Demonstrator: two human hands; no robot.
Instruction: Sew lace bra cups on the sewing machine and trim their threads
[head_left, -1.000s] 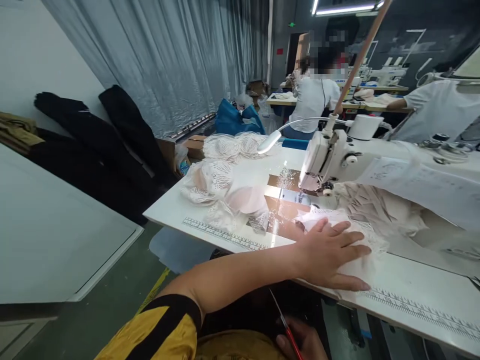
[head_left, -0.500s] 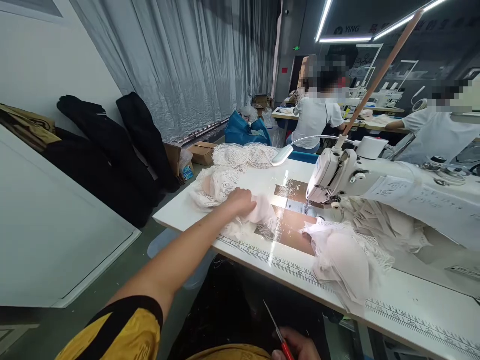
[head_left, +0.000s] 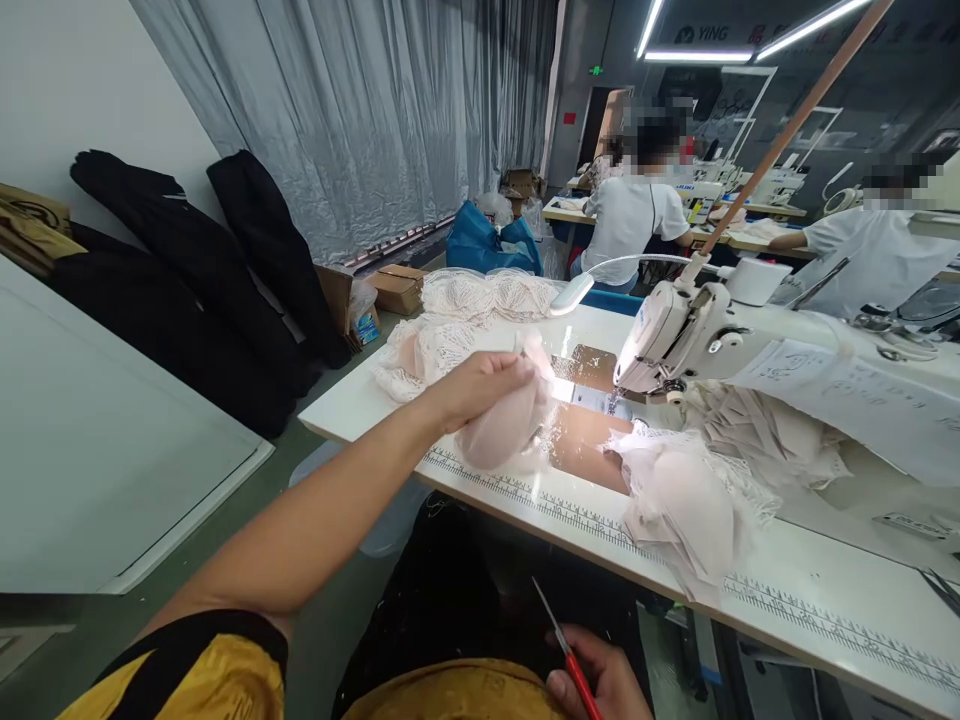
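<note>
My left hand (head_left: 480, 385) is closed on a pale pink padded cup piece (head_left: 504, 428), lifted a little above the white sewing table (head_left: 795, 590). Behind it lies a heap of pink and white lace pieces (head_left: 427, 350). A second stack of pink lace-edged cups (head_left: 686, 500) rests near the table's front edge, below the white sewing machine (head_left: 697, 335). My right hand (head_left: 596, 680) sits low by my lap, gripping red-handled scissors (head_left: 566, 650) with the blades pointing up.
More beige fabric (head_left: 765, 430) is bunched behind the machine. A lamp (head_left: 570, 295) arches over the needle plate. Black garments (head_left: 180, 270) and cardboard boxes (head_left: 397, 288) lie left on the floor. Two people in white shirts (head_left: 634, 220) work at far tables.
My left hand left the right stack, reached across to the left heap, grasped a pink cup piece and has raised it off the table. The scissors hand stayed low.
</note>
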